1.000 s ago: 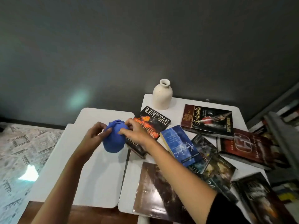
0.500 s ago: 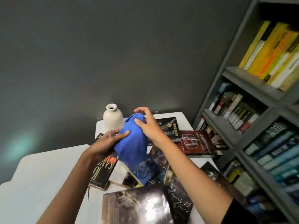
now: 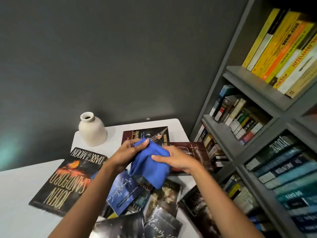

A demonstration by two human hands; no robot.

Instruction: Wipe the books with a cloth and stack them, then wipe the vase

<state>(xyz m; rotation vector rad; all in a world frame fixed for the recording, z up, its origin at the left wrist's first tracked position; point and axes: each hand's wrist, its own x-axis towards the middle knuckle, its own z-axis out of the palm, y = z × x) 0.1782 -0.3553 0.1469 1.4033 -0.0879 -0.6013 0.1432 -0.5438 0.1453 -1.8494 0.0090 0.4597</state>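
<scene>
while books lie scattered below, i see my left hand (image 3: pixel 126 156) and right hand (image 3: pixel 178 160) both grasping the crumpled blue fabric cloth (image 3: pixel 151 164), the cream ceramic vase (image 3: pixel 91 129) at ten o'clock.

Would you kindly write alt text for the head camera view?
Both hands, left hand and right hand, hold a blue cloth above books scattered flat on a white table. A cream vase stands behind; a bookshelf fills the right.
</scene>
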